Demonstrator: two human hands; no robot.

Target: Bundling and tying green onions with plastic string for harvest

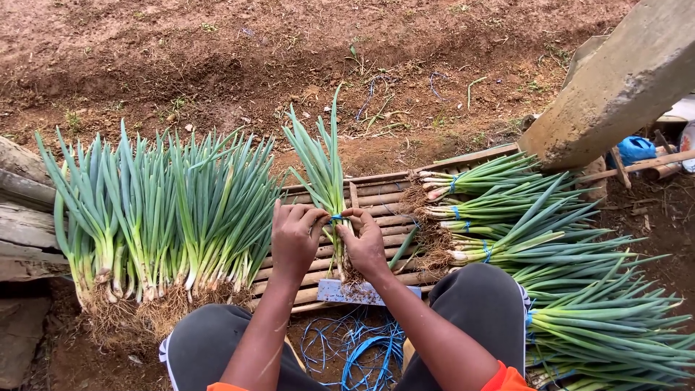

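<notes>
**Small scallion bunch held upright between both hands, blue tie at the stems**

The left hand (295, 235) and right hand (364, 242) meet around a small bunch of scallions (323, 170). The bunch stands upright between the two hands. Its leaves are long, flat and blue-green, fanning out above the fingers; the stems pale toward white lower down, and brown, soil-laden roots hang below the right hand. A blue tie (337, 217) crosses the stems at the level of the fingertips. The left hand's fingers are curled in, thumb and fingertips pinched at the tie. The right hand is closed around the stems, its fingertips also at the tie.

Directly beneath both hands lies a slatted bamboo rack (376, 195), and just below the right hand a flat grey blade-like piece (355, 292) rests on the rack's near edge. Well to the left of the left hand, a wide row of untied scallions (156, 210) leans upright, roots matted with soil. To the right of the right hand, tied bunches (507, 217) lie stacked on their sides, each bound in blue, roots pointing toward the hands. Below the hands, between the person's knees, a loose tangle of blue string (362, 347) lies on the ground. Bare brown soil (217, 51) stretches beyond the hands.
</notes>
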